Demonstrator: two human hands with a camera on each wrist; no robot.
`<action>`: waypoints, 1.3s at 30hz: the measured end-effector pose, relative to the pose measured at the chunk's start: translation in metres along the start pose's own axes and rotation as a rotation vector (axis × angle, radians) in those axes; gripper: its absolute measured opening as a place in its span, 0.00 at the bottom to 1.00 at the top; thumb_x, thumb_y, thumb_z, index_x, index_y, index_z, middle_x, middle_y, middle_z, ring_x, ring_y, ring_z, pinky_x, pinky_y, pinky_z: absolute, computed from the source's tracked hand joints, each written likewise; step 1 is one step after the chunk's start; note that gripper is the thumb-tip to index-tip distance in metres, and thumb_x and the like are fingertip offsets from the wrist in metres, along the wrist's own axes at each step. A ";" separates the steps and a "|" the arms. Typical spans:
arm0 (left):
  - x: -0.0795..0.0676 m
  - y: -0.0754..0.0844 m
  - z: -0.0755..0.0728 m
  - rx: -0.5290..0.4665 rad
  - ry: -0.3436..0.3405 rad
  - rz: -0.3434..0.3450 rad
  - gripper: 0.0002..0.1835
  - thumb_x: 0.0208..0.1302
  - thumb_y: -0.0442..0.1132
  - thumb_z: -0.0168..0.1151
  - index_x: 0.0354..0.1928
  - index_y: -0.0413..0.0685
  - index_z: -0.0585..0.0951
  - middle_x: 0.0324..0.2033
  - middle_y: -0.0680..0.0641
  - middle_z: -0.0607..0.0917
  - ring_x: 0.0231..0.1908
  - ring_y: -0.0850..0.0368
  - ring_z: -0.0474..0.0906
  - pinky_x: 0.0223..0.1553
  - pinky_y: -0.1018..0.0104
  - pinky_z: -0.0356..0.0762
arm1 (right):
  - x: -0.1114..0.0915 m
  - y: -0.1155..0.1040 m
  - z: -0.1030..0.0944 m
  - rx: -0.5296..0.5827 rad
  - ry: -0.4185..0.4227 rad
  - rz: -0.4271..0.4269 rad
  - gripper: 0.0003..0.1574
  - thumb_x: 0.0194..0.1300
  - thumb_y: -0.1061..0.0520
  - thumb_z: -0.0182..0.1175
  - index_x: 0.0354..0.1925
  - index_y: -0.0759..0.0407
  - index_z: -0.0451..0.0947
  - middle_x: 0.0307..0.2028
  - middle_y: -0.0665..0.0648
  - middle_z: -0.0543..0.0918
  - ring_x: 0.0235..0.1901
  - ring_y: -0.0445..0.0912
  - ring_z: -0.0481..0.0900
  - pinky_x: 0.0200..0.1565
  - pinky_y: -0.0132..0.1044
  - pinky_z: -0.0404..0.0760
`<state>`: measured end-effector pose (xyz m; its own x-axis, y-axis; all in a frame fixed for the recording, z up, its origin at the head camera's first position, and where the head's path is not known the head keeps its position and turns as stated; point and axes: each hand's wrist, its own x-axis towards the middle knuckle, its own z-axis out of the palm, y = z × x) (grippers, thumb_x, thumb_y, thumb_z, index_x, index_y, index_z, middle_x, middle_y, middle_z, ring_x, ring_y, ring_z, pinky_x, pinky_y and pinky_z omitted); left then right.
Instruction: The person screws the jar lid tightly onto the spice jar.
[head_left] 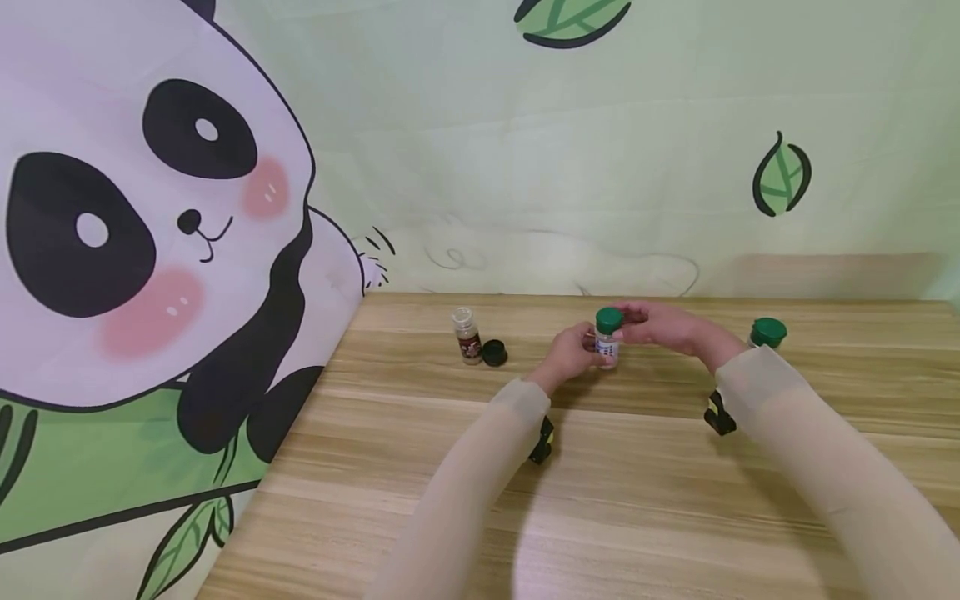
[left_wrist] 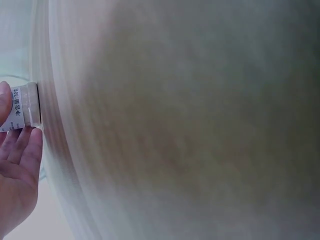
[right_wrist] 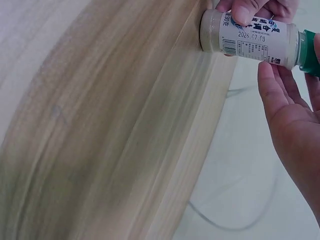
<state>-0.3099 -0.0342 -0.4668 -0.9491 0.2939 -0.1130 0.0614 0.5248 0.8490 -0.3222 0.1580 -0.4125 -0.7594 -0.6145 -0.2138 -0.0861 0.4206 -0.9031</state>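
a small jar with a white printed label point(head_left: 604, 345) is grasped by both hands, in front of the person, near the back of the counter point(head_left: 645, 500). its body is pinched between the thumb and fingers of the left hand point(head_left: 570, 353); its green cap point(head_left: 609, 319), seated on top, is held between the thumb and fingers of the right hand point(head_left: 663, 327). the jar is kept upright, and its base is seen against the counter in the left wrist view. dark characters and a barcode can be made out on the label from the right wrist.

both arms are covered by pale beige sleeves point(head_left: 840, 492), and a black device point(head_left: 722, 414) is seen under each wrist. to the right, a second green-topped container point(head_left: 769, 332) is partly hidden by the right sleeve. to the left, well apart from the hands, a clear-topped bottle with a dark red label point(head_left: 468, 343) is stood upright, with a black cap point(head_left: 494, 353) laid just beside it. behind the counter, a pale green backdrop point(head_left: 465, 150) is hung, printed with a large panda point(head_left: 127, 242) and green leaves point(head_left: 782, 179).
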 end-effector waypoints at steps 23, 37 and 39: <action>0.001 0.000 -0.001 0.034 0.005 -0.004 0.17 0.61 0.37 0.70 0.50 0.42 0.77 0.52 0.41 0.86 0.53 0.49 0.82 0.40 0.69 0.81 | 0.000 0.002 0.009 0.021 0.096 -0.029 0.33 0.71 0.60 0.57 0.69 0.68 0.60 0.65 0.71 0.70 0.66 0.61 0.69 0.68 0.55 0.69; -0.001 0.001 -0.001 0.034 0.008 -0.015 0.17 0.61 0.37 0.69 0.49 0.43 0.77 0.52 0.42 0.86 0.53 0.49 0.82 0.44 0.65 0.82 | 0.003 0.009 0.023 0.049 0.216 -0.050 0.35 0.71 0.58 0.58 0.70 0.69 0.58 0.66 0.73 0.70 0.66 0.62 0.69 0.68 0.55 0.69; -0.001 0.002 -0.001 0.035 0.007 -0.014 0.17 0.61 0.37 0.69 0.49 0.42 0.77 0.52 0.42 0.86 0.53 0.49 0.82 0.44 0.65 0.82 | 0.003 0.008 0.025 0.063 0.228 -0.044 0.35 0.71 0.58 0.58 0.69 0.70 0.58 0.66 0.73 0.70 0.66 0.62 0.68 0.68 0.55 0.69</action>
<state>-0.3090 -0.0345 -0.4643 -0.9520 0.2813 -0.1209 0.0592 0.5565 0.8288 -0.3092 0.1432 -0.4299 -0.8826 -0.4612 -0.0907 -0.0872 0.3502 -0.9326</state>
